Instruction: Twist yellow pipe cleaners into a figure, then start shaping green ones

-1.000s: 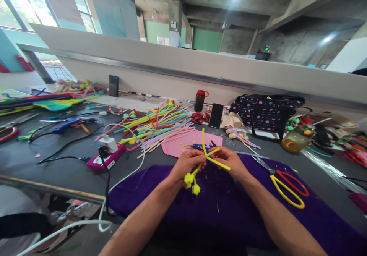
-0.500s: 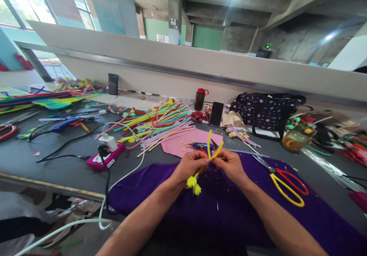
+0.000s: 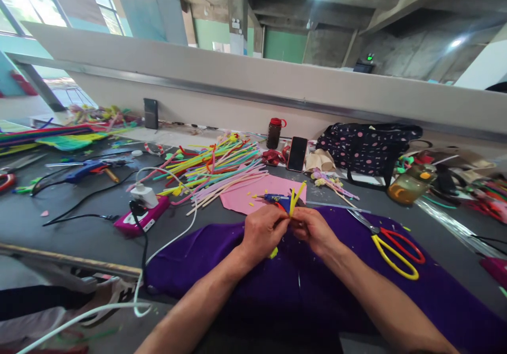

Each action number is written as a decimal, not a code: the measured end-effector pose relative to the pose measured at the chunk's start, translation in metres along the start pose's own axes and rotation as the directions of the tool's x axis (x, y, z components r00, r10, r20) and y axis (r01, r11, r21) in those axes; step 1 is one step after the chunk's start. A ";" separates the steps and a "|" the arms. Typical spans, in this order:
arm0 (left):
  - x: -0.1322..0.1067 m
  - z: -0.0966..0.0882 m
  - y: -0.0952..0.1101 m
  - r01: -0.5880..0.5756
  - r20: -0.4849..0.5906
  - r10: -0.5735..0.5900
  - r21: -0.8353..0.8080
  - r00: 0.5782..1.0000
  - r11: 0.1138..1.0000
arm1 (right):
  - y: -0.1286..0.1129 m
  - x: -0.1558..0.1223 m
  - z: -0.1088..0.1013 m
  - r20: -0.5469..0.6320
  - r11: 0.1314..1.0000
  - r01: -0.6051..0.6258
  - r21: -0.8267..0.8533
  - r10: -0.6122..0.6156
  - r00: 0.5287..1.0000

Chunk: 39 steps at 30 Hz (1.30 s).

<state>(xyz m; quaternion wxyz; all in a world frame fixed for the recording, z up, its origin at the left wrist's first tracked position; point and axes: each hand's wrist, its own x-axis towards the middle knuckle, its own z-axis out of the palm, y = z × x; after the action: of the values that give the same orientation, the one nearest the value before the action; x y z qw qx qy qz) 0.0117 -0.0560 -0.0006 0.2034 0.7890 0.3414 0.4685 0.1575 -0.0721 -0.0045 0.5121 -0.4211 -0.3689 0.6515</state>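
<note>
Both my hands meet over a purple cloth (image 3: 340,275), pinching a yellow pipe cleaner (image 3: 293,202) between the fingertips. My left hand (image 3: 264,232) is closed on it from the left, and my right hand (image 3: 316,230) grips it from the other side. Two yellow ends rise close together above the fingers. A bit of fluffy yellow (image 3: 273,252) shows under my left hand, the rest of it hidden. Just behind the hands lies a blue glue gun (image 3: 273,198) on a pink sheet (image 3: 237,194). Scissors with red and yellow handles (image 3: 390,245) rest open to the right.
Many coloured pipe cleaners (image 3: 222,166) are heaped at the back centre. Left stands a magenta power strip (image 3: 142,217) with a white cable (image 3: 196,206). Another glue gun (image 3: 89,169) lies far left. A phone (image 3: 297,153), patterned bag (image 3: 368,150) and bottle (image 3: 412,186) line the back.
The two yellow ends have come closer together. My left hand has rolled over, covering most of the fluffy yellow part below it. The view has shifted slightly.
</note>
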 end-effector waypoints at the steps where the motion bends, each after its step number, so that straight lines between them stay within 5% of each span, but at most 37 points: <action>1: 0.001 0.000 0.000 0.036 0.015 -0.035 -0.039 0.999 0.999 | -0.001 0.000 -0.001 -0.006 1.000 0.012 -0.018 -0.012 1.000; 4: 0.004 -0.002 -0.004 0.272 0.136 -0.241 -0.295 0.961 0.916 | -0.008 -0.001 -0.006 -0.009 0.988 0.075 -0.136 -0.077 0.997; 7: 0.009 -0.007 -0.009 0.565 0.377 -0.422 -0.589 0.824 0.577 | -0.017 0.001 -0.016 0.034 0.957 0.170 -0.235 -0.166 0.985; 9: 0.011 -0.011 -0.012 0.679 0.528 -0.439 -0.646 0.727 0.349 | -0.020 0.004 -0.021 0.063 0.935 0.239 -0.260 -0.231 0.971; 12: 0.012 -0.014 -0.015 0.736 0.634 -0.391 -0.644 0.667 0.210 | -0.016 0.006 -0.022 0.102 0.894 0.342 -0.289 -0.326 0.940; 16: 0.009 -0.010 -0.015 0.733 0.663 -0.335 -0.663 0.669 0.152 | -0.002 0.002 -0.012 0.142 0.912 0.345 -0.223 -0.319 0.937; 21: 0.008 -0.008 -0.012 0.679 0.601 -0.378 -0.726 0.704 0.111 | 0.005 -0.002 -0.003 -0.008 0.916 0.399 -0.041 -0.400 0.917; 25: 0.009 -0.010 -0.009 0.651 0.560 -0.409 -0.750 0.720 0.119 | 0.004 0.001 -0.005 -0.004 0.919 0.381 -0.103 -0.384 0.923; 30: 0.007 -0.009 -0.009 0.724 0.658 -0.337 -0.679 0.673 0.122 | 0.006 0.001 -0.009 0.139 0.976 0.210 -0.058 -0.201 0.970; 39: 0.006 -0.007 -0.009 0.765 0.708 -0.303 -0.629 0.638 0.140 | 0.003 0.002 -0.012 0.197 0.926 0.353 -0.132 -0.324 0.925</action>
<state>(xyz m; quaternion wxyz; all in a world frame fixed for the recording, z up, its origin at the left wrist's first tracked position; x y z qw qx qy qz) 0.0042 -0.0455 0.0008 0.8206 0.4352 0.2406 0.2815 0.1676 -0.0699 -0.0117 0.5468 -0.3343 -0.5315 0.5538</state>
